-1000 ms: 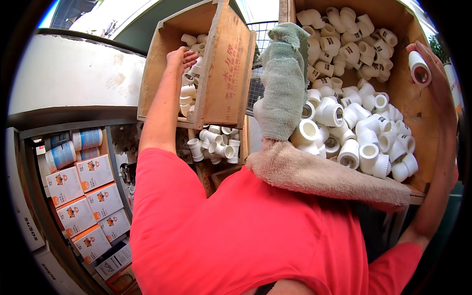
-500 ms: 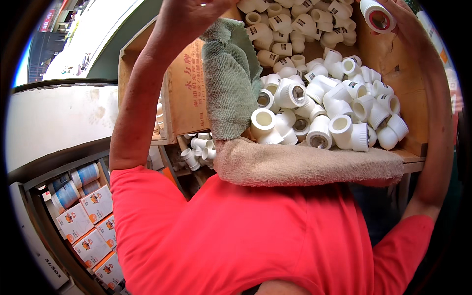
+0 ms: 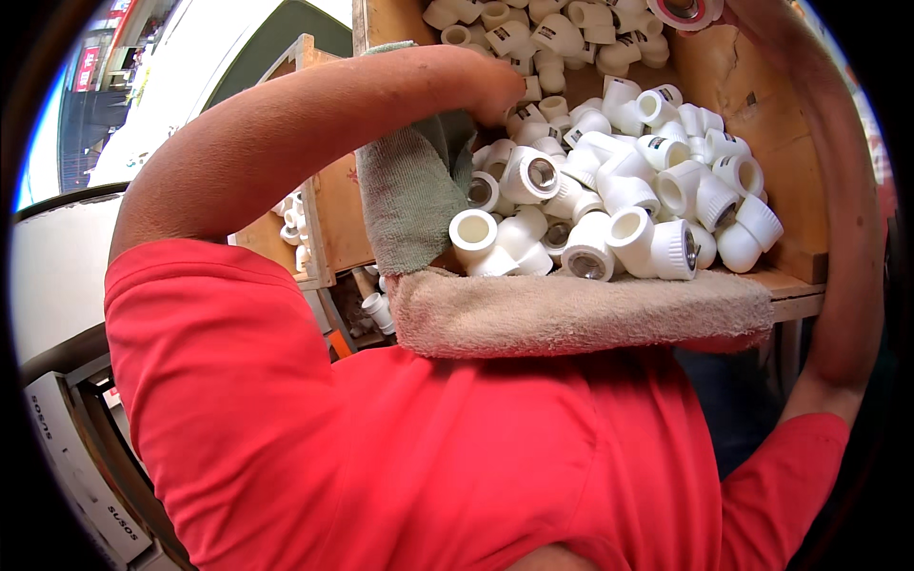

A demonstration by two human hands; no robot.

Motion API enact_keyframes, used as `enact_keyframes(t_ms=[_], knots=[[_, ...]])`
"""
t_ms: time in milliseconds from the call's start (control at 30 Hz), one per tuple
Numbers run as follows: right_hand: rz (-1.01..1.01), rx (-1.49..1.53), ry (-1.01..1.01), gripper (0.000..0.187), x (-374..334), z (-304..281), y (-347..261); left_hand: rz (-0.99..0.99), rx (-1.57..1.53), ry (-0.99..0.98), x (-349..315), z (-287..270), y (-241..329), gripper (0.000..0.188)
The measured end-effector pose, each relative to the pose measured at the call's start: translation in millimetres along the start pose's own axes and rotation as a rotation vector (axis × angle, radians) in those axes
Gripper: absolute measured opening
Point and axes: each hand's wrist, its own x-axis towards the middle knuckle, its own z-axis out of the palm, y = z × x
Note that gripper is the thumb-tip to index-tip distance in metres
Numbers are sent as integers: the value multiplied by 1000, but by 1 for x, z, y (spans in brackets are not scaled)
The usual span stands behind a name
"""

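My left arm bends across the wooden bin's left side. My left hand is over the white plastic elbow fittings in the middle of the bin; its fingers are turned down and blurred, so their grip does not show. At the upper right, cut by the picture's edge, my right hand holds a white pipe fitting with a red ring round its metal-lined mouth. Many of the loose elbows nearer my body have metal threaded inserts.
A green towel drapes the left edge of the wooden bin, and a beige towel pads the front edge against my red shirt. More white fittings sit in a box at the left. White boxes stand lower left.
My left hand has come from the top edge down and right, over the fittings. My right hand has risen slightly with its fitting. The view has shifted a little.
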Motion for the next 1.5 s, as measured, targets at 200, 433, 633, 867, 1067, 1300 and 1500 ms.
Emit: enact_keyframes(t_ms=[200, 433, 633, 867, 1067, 1300, 1500], knots=[[-1, -3, -100, 34, 21, 0, 10, -66, -34, -50, 0, 12, -1, 33], [-38, 39, -104, 33, 18, -4, 11, -21, 28, 38, 10, 15, 1, 29], [-15, 22, -75, 32, 16, -2, 9, 64, 195, 117, 20, 25, 2, 26], [-11, 33, -84, 33, 15, -1, 7, 46, 223, 105, 14, 18, 3, 25], [-15, 40, -99, 33, 18, -4, 10, -73, 173, 32, 1, -1, 8, 29], [12, 38, -102, 32, 19, -5, 14, -270, -180, 219, -34, -26, -7, 40], [77, 27, -67, 33, 18, -4, 21, -193, -921, 266, -60, -42, -27, 40]])
